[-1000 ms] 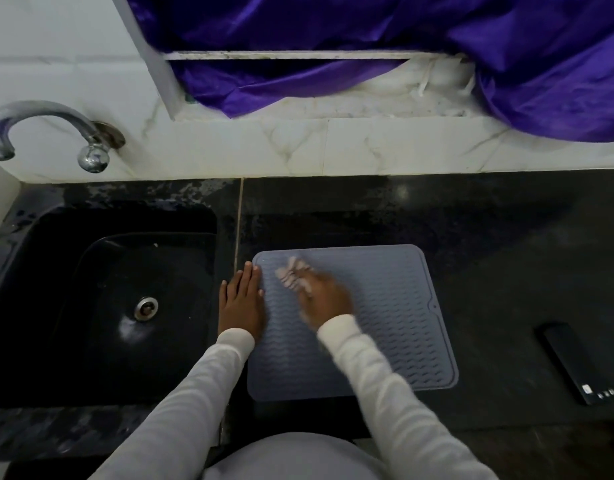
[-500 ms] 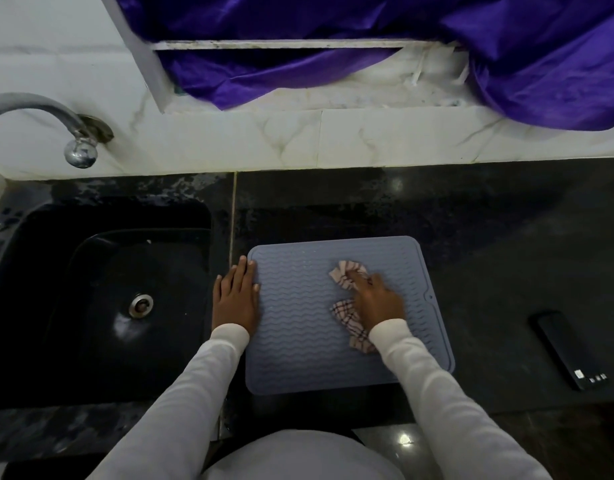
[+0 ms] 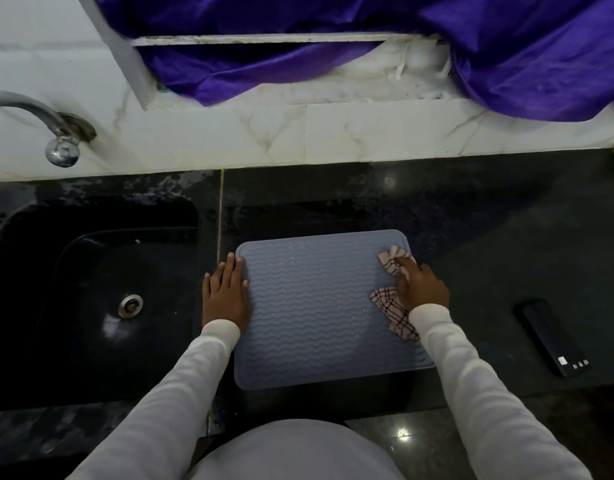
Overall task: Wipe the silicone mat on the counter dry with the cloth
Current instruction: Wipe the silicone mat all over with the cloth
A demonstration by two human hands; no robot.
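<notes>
A grey-blue silicone mat (image 3: 319, 306) with wavy ridges lies flat on the black counter. My left hand (image 3: 225, 293) rests flat at the mat's left edge, fingertips on its corner. My right hand (image 3: 421, 288) is at the mat's far right side and presses a crumpled pink checked cloth (image 3: 392, 308) onto it, fingers bent over the cloth. Part of the cloth sticks out beyond my fingers near the mat's far right corner, and another part trails under my wrist.
A black sink (image 3: 101, 296) with a metal drain lies left of the mat, and a tap (image 3: 52, 133) above it. A dark phone (image 3: 553, 341) lies on the counter to the right. Purple fabric (image 3: 437, 46) hangs over the white tiled ledge behind.
My right hand has swept the cloth from the mat's far left corner across to its right side. My left hand has stayed at the left edge.
</notes>
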